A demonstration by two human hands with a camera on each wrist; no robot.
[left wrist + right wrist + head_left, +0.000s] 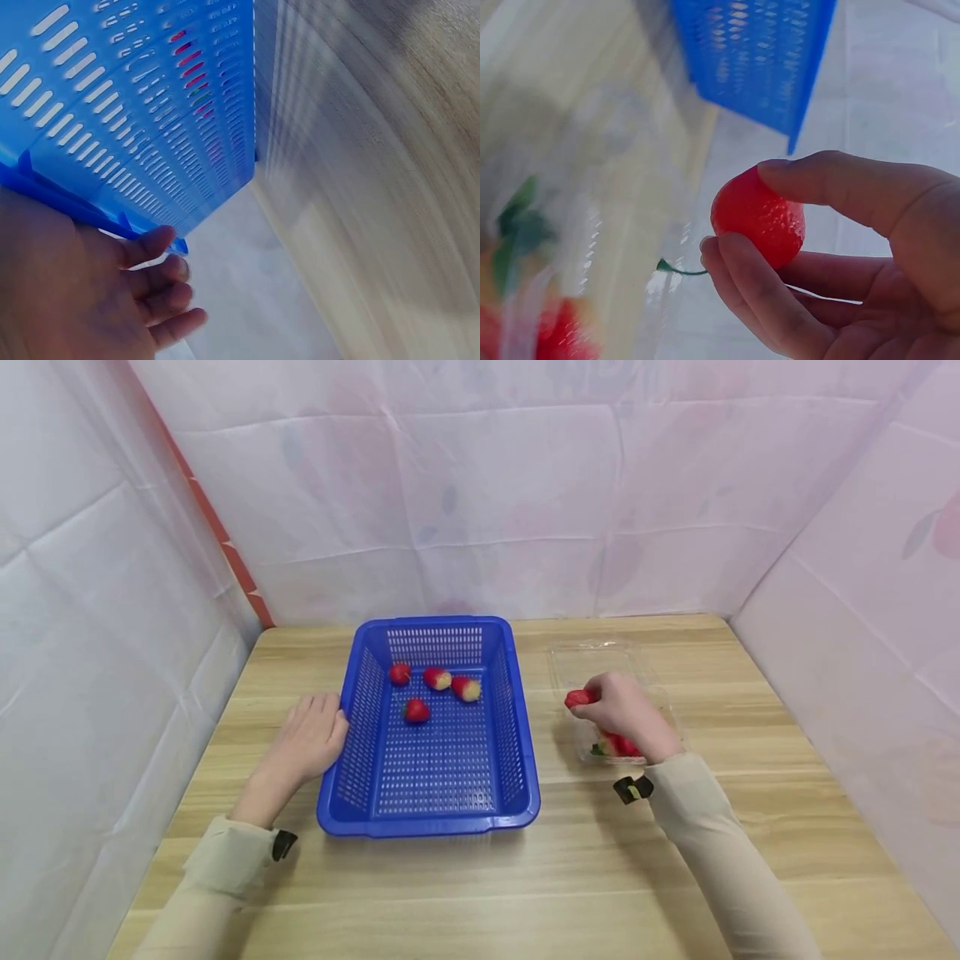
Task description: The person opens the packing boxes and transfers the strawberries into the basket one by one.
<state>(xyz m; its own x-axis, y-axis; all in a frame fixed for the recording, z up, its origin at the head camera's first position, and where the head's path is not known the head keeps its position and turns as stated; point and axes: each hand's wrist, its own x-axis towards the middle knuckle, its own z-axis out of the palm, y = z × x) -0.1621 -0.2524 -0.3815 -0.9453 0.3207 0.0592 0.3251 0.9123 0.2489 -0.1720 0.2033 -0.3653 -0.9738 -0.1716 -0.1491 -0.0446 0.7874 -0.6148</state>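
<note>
A pale sleeve (738, 868) lies nearest in the head view, at the lower right, with another at the lower left; dark bits show at both cuffs. The left hand (303, 739), left of centre, has hold of the side rim of a blue basket (427, 825), its thumb lying along the edge. Inside, toward the basket's far end, lie four fruits (416, 710), two of them red with cream-coloured ends. At centre right, the right hand (618, 710) pinches a red fruit (580, 698) over a clear container (570, 662), where more red fruits (626, 745) with a green leaf show below the wrist. The wooden table (450, 902) spreads beneath; a pale patterned cloth (480, 485) fills the top.

In the left wrist view, the palm takes up the lower left, its fingers loosely bent and spread beside the rim; the thumb is hidden. Red patches show through the slots, upper centre.

In the right wrist view, thumb and fingers close around the red fruit at centre, a thin green stem (682, 271) sticking out leftward. Blurred red and green fill the lower left; the basket hangs at top centre.
</note>
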